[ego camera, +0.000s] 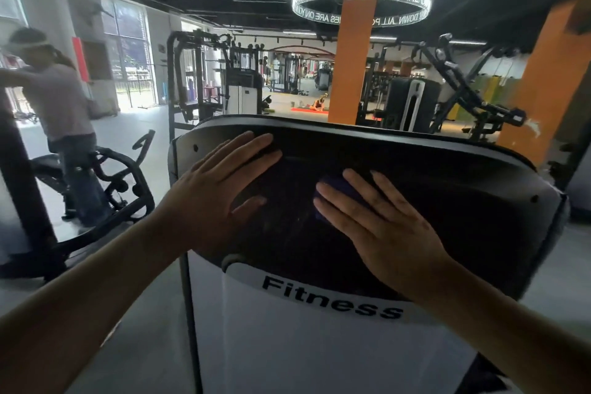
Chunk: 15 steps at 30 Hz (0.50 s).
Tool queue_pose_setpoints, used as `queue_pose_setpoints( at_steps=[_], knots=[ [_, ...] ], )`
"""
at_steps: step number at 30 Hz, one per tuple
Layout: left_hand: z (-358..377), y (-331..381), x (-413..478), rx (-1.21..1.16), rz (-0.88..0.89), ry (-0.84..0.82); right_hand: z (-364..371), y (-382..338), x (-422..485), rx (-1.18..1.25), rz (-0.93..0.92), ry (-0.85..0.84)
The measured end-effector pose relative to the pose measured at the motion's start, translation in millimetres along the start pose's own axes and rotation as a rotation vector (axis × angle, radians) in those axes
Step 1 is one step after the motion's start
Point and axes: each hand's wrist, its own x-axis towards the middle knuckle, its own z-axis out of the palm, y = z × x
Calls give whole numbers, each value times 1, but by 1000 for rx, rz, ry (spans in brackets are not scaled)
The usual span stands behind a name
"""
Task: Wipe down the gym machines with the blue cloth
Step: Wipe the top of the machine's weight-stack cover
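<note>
A gym machine's weight-stack cover fills the middle of the view: a glossy black top panel (447, 189) above a white shroud (319, 355) lettered "Fitness". My right hand (377, 221) lies flat on the black panel with straight fingers, pressing the blue cloth (335, 184) against it. Only a small dark-blue patch of the cloth shows between and above my fingers. My left hand (220, 189) rests flat on the panel's left side, fingers spread, holding nothing.
A person (64, 112) stands at the left beside a black exercise machine (105, 176). Behind the cover are cable machines (204, 80), a black lever machine (463, 89) and two orange pillars (351, 64). Someone sits on a red mat (308, 109) far back.
</note>
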Motion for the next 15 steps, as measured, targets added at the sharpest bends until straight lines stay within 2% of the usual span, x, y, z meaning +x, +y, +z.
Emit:
queue_pose_setpoints(
  at_steps=[5, 11, 15],
  knots=[
    [-2, 3, 0, -21, -13, -11, 3, -36, 52, 55, -90, -56],
    [-15, -32, -29, 13, 42, 7, 0, -2, 2, -31, -25, -49],
    [-18, -69, -46, 24, 77, -8, 6, -11, 2, -71, 1, -15]
  ],
)
